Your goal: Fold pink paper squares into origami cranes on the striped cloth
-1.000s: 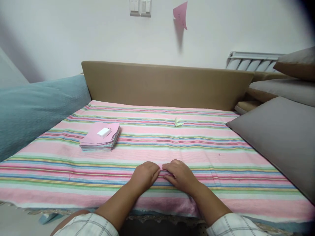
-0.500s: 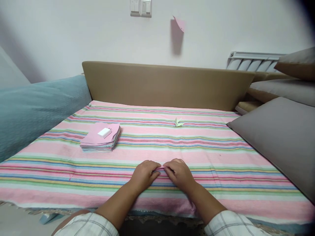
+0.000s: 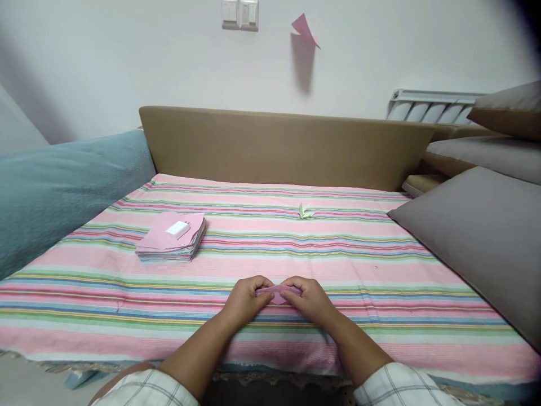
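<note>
Between my two hands is a small folded piece of pink paper [image 3: 278,295], held just above or on the striped cloth; I cannot tell which. My left hand [image 3: 250,297] pinches its left side, thumb on the near face. On the right side, my right hand [image 3: 305,297] grips it the same way, with the fingers behind. The paper's middle shows between the two thumbs, while its outer ends are partly covered by my fingers. Farther off lies a small folded green paper figure [image 3: 305,211] with upright points.
A stack of square paper [image 3: 163,242] with a white charger plug [image 3: 178,229] on top sits to the left. Grey cushions [image 3: 477,225] pile up at the right. A brown backrest [image 3: 279,148] and a blue-covered armrest [image 3: 76,186] border the striped cloth [image 3: 253,338].
The pink paper has tilted so that its near face shows; before, only a thin edge was visible. My thumbs have moved onto that face. The pink paper on the wall has flapped upward.
</note>
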`<action>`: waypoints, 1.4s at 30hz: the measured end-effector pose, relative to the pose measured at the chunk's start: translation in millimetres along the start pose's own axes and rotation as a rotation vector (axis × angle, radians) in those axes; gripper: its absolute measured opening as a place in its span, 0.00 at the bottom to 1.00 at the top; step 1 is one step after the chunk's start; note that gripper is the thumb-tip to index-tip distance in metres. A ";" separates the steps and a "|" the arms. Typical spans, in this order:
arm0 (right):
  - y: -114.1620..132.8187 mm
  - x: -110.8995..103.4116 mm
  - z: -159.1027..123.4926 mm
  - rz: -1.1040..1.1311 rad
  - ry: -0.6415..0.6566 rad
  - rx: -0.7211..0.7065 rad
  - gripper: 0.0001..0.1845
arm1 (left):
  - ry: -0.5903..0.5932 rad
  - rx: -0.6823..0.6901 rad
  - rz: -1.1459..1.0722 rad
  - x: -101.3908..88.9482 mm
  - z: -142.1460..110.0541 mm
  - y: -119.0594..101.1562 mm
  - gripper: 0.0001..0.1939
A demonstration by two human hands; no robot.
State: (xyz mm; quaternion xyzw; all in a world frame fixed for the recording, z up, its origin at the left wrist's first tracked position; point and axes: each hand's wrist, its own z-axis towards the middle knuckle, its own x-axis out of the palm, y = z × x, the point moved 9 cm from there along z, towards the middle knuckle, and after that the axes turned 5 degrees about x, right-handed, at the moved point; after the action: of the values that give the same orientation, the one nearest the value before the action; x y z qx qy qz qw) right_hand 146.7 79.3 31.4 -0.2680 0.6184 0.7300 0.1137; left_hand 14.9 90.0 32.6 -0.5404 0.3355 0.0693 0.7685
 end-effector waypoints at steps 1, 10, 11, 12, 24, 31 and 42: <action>-5.1 0.2 1.4 0.039 0.006 0.061 0.10 | -0.016 -0.003 -0.008 -2.2 0.5 1.3 0.09; -34.5 6.2 9.5 0.161 0.090 0.357 0.10 | -0.102 0.400 0.404 -13.6 -10.8 -35.1 0.12; -35.6 7.5 10.6 0.157 0.097 0.365 0.10 | -0.035 0.454 0.444 -4.4 -14.9 -39.5 0.12; -37.0 8.8 11.7 0.154 0.104 0.375 0.09 | 0.010 0.488 0.486 3.1 -19.0 -41.9 0.12; -26.0 -2.7 16.9 -0.110 0.015 0.251 0.09 | 0.215 0.493 0.650 34.0 -31.9 -27.3 0.25; -13.1 -30.6 4.4 -0.408 -0.203 0.091 0.07 | 0.205 0.489 0.646 34.5 -30.9 -30.0 0.24; 4.9 11.0 -14.1 -0.396 -0.053 -0.265 0.10 | 0.174 0.426 0.583 27.1 -22.3 -26.4 0.18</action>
State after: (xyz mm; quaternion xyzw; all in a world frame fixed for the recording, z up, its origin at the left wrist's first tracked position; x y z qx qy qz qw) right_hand 138.7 62.8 28.4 -0.3776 0.4493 0.7749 0.2347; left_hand 38.2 52.8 33.1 -0.2537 0.5465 0.1677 0.7803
